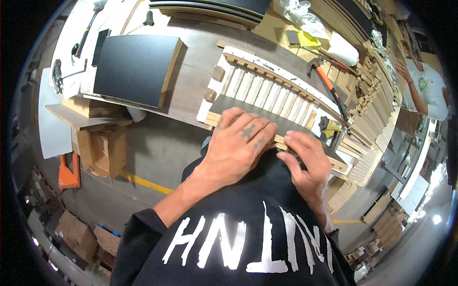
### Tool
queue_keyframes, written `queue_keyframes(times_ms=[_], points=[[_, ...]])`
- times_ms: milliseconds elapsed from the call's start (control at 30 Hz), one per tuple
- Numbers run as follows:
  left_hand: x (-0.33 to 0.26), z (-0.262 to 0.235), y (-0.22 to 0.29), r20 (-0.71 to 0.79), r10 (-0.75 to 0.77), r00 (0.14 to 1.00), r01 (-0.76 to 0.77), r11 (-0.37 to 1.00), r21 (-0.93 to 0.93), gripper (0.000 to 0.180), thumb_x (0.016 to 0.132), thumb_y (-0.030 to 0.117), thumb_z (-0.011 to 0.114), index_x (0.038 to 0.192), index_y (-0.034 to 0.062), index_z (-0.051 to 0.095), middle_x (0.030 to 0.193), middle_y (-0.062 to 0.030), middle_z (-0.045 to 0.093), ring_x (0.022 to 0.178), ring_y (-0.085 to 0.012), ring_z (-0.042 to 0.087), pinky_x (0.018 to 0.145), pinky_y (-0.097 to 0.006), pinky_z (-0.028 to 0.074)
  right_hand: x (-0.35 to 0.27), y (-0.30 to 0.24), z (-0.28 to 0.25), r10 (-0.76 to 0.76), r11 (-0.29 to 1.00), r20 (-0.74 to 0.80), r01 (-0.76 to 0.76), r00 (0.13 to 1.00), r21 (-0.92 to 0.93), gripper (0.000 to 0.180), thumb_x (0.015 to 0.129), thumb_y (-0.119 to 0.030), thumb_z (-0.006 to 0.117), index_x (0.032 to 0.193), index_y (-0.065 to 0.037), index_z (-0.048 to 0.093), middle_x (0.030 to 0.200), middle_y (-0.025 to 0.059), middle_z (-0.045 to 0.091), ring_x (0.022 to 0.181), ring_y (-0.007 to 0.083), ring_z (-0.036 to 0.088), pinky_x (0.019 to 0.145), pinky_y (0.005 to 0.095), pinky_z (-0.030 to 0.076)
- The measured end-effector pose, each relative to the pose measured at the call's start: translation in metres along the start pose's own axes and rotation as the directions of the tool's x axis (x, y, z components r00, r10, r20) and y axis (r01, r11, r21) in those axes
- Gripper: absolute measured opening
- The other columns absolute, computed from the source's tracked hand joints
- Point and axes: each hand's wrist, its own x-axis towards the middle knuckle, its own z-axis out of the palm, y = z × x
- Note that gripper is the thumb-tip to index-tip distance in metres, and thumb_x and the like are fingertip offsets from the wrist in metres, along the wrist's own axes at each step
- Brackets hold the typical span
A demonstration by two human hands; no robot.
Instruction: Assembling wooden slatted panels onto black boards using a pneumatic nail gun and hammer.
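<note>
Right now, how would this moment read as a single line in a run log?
left hand: flat on dark panel | right hand: gripping panel's near edge | slatted frame underneath | hammer beyond

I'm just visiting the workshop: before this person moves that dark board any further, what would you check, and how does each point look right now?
1. Left hand flat on the dark board: ok, palm and fingers rest on its near end.
2. Right hand has a grip on the near edge: ok, fingers curl over it.
3. Board resting on the slatted frame: ok, it lies across the pale slats.
4. Hammer away from the hands: ok, it lies beyond the frame.
5. Small wooden blocks off the board: ok, they sit beside the frame.
6. Board edge flush with the strips under it: cannot tell, the hands cover it.
</note>
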Motion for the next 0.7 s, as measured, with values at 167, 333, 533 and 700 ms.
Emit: queue_keyframes(times_ms=[167,333,533,700], points=[[0.003,-0.002,-0.003,-0.034,0.038,0.999,-0.038,0.999,-0.001,0.027,0.077,0.014,0.07,0.101,0.004,0.064,0.093,-0.0043,0.064,0.09,-0.0201,0.06,0.09,-0.036,0.04,-0.002,0.0,0.007,0.035,0.999,-0.074,-0.036,0.997,-0.014,0.029,0.072,0.0,0.077,0.1,-0.001,0.069,0.106,0.0126,0.067,0.093,0.0291,0.063,0.081,0.0364,0.051],[0.007,-0.002,-0.005,0.006,0.032,0.999,-0.032,0.999,-0.012,0.038,0.071,0.008,0.071,0.109,0.0059,0.064,0.099,-0.0048,0.065,0.094,-0.0216,0.061,0.092,-0.038,0.04,0.003,-0.004,0.005,0.053,0.998,-0.072,-0.056,0.996,-0.036,0.023,0.076,0.003,0.073,0.099,0.0,0.069,0.104,0.0123,0.066,0.092,0.0284,0.064,0.08,0.0353,0.051],[0.01,-0.003,-0.007,0.006,0.047,0.999,-0.047,0.998,0.03,0.03,0.075,0.01,0.067,0.105,0.0043,0.064,0.095,-0.0055,0.065,0.094,-0.0217,0.06,0.092,-0.037,0.04,0.012,-0.01,0.0,0.213,0.971,-0.008,-0.211,0.977,0.115,0.016,0.08,0.003,0.07,0.095,0.0,0.066,0.101,0.0129,0.064,0.091,0.0274,0.064,0.078,0.034,0.051],[0.014,-0.005,-0.008,0.02,0.019,1.0,-0.019,1.0,0.009,0.038,0.072,0.009,0.068,0.109,0.0052,0.064,0.098,-0.0053,0.065,0.096,-0.0228,0.06,0.093,-0.037,0.039,0.018,-0.009,0.0,0.233,0.964,0.016,-0.233,0.972,0.127,0.014,0.081,0.002,0.07,0.093,-0.001,0.064,0.101,0.0132,0.061,0.092,0.0275,0.064,0.08,0.0337,0.051]])
